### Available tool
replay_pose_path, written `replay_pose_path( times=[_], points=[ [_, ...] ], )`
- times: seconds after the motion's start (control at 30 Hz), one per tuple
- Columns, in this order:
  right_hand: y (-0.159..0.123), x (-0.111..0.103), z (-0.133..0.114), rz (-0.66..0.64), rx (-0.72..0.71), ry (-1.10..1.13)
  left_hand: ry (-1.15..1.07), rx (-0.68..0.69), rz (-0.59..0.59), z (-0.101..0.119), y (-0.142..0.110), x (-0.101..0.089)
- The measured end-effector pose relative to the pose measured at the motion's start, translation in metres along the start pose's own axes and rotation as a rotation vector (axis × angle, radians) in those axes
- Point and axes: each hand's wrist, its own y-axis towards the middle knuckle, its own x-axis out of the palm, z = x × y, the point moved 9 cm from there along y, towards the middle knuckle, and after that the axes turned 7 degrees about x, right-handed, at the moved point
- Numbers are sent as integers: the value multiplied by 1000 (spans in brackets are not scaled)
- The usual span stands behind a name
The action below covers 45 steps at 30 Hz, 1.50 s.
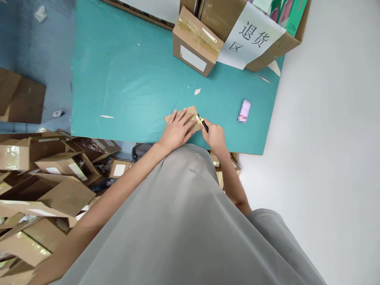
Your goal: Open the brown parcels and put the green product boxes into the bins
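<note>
Closed around a knife (204, 125), the right hand (215, 136) holds its black and yellow handle, in the head view, with the metal end at the cardboard's right side. The left hand (175, 132) lies spread, palm down, on the cardboard (194, 114), pressing rather than gripping.

The cardboard is brown, small and angular, with shiny clear tape along its right side; fingers cover much of it, so whether it is a sheet or a slim parcel cannot be told. It sits on the green table (124, 79), near the edge closest to the person.

Counted: one knife, one piece of cardboard, one pinkish item (244, 111) to the right, too pixelated to identify. Near the far edge stand one small taped box (197, 43) bearing two white labels and, just beside it, one large box (222, 16) with one lettered sheet (252, 35). Many open boxes (68, 194) pile up at left below the table, overlapping too much to count.
</note>
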Motion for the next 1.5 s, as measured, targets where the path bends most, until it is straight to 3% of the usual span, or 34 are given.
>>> replay_pose_path(
  times=[1.03,1.33,1.5],
  points=[
    [-3,-14,-27,1,85,-117,91,18,-16,-12,-5,15],
    [-23,-5,-2,-89,148,-181,60,10,-24,-13,-5,17],
    [-21,-3,-3,-88,155,-180,55,15,-23,-12,-5,16]
  ],
)
